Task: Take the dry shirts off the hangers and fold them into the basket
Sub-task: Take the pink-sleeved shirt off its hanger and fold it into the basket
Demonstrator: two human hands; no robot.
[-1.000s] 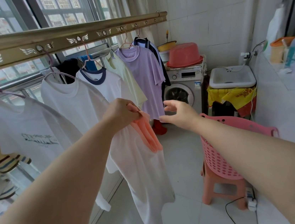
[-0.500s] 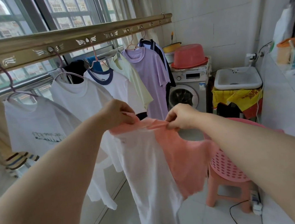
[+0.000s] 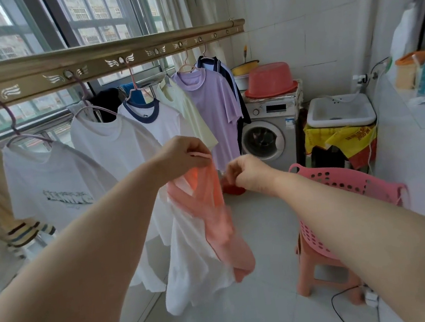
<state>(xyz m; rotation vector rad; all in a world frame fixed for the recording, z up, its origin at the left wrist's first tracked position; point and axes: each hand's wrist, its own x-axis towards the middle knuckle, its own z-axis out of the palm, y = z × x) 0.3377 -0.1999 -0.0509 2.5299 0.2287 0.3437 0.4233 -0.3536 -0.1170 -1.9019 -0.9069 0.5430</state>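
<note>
A pink-and-white shirt [image 3: 205, 242] hangs in mid-air, off any hanger, doubled over lengthwise. My left hand [image 3: 184, 156] pinches its top edge. My right hand [image 3: 247, 174] hovers just right of the cloth with its fingers curled, and I see no cloth in them. The pink laundry basket [image 3: 348, 184] sits on a pink stool [image 3: 324, 270] below my right forearm. Several shirts stay on hangers along the golden rail [image 3: 102, 60]: a printed white one [image 3: 56, 188], a plain white one [image 3: 116, 151], a navy-collared one [image 3: 158, 122] and a lilac one [image 3: 213, 107].
A washing machine [image 3: 269, 132] with a red basin [image 3: 269, 80] on top stands at the back. A white sink [image 3: 340, 111] is to its right. A power strip and black cable [image 3: 356, 295] lie on the floor by the stool. A counter runs along the right wall.
My right hand has let go of the shirt's top edge and drawn slightly away. The shirt, spread between both hands before, now hangs folded from my left hand alone.
</note>
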